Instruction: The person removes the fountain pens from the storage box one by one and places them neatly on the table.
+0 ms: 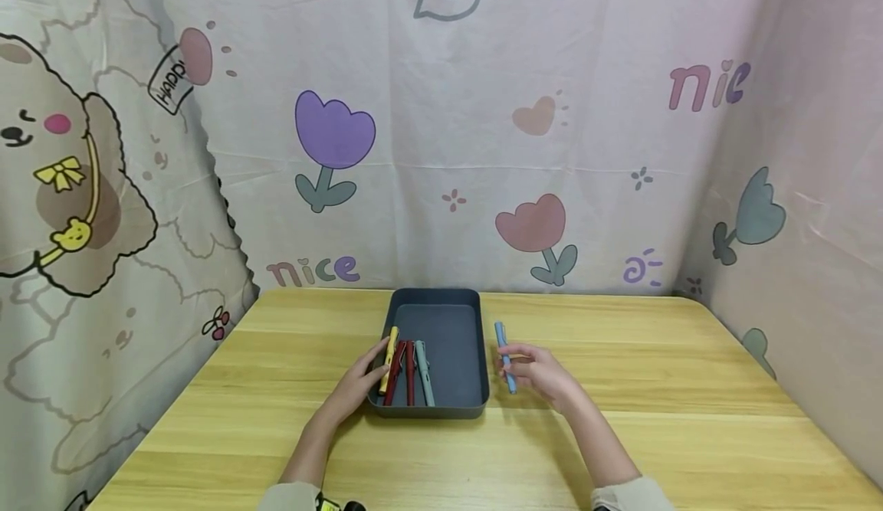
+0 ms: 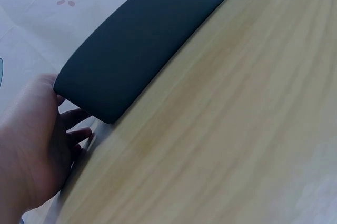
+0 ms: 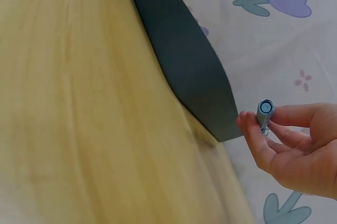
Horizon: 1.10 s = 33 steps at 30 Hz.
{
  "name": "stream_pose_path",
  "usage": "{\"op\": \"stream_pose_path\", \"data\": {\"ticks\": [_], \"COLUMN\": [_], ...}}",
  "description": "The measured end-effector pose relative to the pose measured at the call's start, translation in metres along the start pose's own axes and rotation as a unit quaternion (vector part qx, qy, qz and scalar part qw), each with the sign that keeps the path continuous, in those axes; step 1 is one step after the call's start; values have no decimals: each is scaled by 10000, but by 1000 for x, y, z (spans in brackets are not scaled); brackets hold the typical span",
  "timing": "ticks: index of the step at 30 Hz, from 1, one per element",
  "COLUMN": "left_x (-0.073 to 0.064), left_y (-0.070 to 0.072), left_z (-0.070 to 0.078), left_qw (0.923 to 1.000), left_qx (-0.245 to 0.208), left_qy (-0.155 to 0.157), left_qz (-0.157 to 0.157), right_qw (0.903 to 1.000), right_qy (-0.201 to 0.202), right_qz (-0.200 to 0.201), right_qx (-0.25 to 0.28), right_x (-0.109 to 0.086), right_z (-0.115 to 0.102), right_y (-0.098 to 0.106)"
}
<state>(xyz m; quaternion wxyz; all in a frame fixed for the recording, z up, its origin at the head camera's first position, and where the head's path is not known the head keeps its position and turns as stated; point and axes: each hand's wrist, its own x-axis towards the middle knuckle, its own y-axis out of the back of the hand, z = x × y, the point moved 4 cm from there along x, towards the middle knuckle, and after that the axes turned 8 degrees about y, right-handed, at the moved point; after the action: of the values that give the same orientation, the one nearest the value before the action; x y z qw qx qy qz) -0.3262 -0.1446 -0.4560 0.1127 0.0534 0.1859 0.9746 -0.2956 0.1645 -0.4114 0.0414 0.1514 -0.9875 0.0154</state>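
Your right hand [image 1: 541,374] pinches a slim blue pen [image 1: 501,335]; slackening could drop it outside the leftward grey rectangular tray [image 1: 455,358] your left hand [image 1: 354,385] grips.

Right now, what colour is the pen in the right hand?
Light blue pen, seen best in the head view.

left wrist view crops tray [image 2: 142,45]

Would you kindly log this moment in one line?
left hand: holds tray at left side | right hand: holds blue pen, right of tray | in tray: yellow pen, two red pens, teal pen
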Motion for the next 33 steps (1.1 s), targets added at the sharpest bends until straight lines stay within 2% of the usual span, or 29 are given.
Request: {"op": "stream_pose_path", "data": {"ticks": [7,19,33], "left_x": [0,3,0], "left_y": [-1,-2,0], "left_z": [-2,-1,-1], "left_qw": [9999,10000,10000], "left_qx": [-42,-57,60], "left_qy": [97,-40,19], "left_qz": [-18,-64,41], "right_qw": [9999,9995,9995], "right_qy": [-68,-222,-186], "right_qz": [17,91,93], "right_qx": [104,203,250], "right_x": [-3,-5,-3], "right_z": [12,25,30], "right_y": [1,2,3]}}
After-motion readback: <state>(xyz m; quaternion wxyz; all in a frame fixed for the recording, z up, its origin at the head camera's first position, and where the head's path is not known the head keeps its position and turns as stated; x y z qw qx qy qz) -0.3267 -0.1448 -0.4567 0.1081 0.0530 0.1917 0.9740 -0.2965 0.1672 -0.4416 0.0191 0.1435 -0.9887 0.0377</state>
